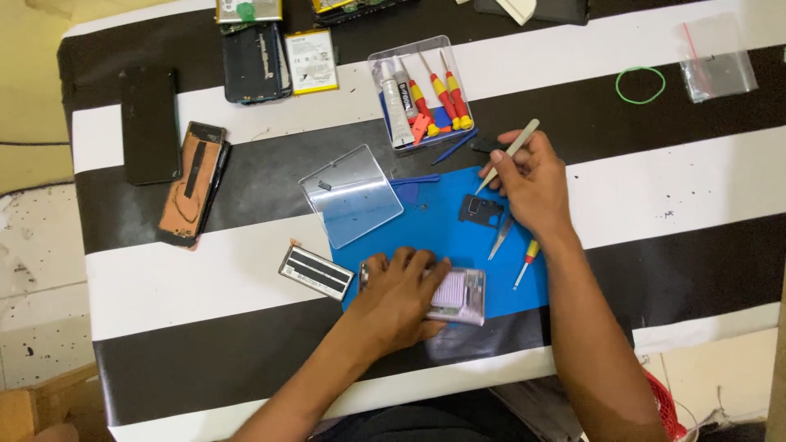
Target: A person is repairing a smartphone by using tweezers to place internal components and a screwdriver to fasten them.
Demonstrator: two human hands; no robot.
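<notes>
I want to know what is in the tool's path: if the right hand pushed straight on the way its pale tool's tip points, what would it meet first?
Probably the small dark cover plate on the blue mat, just down-left of the right hand; height unclear.

My left hand (401, 295) covers most of the opened lilac phone (458, 296). At the top edge, a green-tabbed circuit board (248, 11) is cut off.

Table (696, 188) with black-and-white striped cover. Lying on it: blue mat (446, 225) at centre; clear tool case (419, 88) behind it, its clear lid (350, 195) overlapping the mat's left edge; battery (315, 272) just left of the mat; black phone (150, 124) and opened phone (193, 182) at far left; green rubber band (640, 84) and small plastic bag (718, 65) at far right.
</notes>
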